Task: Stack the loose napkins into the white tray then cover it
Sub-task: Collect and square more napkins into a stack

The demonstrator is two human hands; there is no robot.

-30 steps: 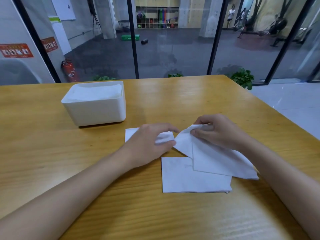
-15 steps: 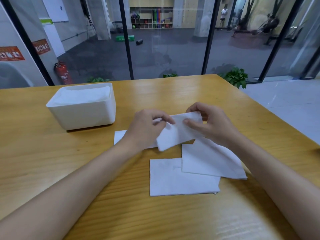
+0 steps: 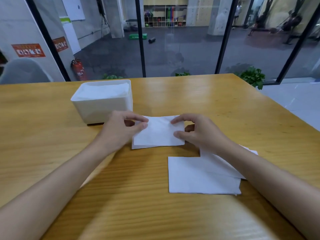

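Note:
A white tray [image 3: 102,108] with napkins stacked inside stands on the wooden table [image 3: 216,108], left of centre. Just in front of it, both hands hold one white napkin [image 3: 158,134] between them. My left hand [image 3: 121,130] pinches its left edge and my right hand [image 3: 199,132] pinches its right edge. Two more loose napkins lie flat nearer to me: one [image 3: 199,175] in front, another [image 3: 223,163] partly hidden under my right forearm. No lid is in view.
Behind the table's far edge runs a glass wall with black frames [image 3: 141,40]. A grey chair back [image 3: 24,71] stands at the far left. The table's right edge [image 3: 285,108] drops off to a light floor.
Both hands lifted one napkin off the loose pile and carried it away from me and leftward, spreading it flat between them near the tray. The view also shifted.

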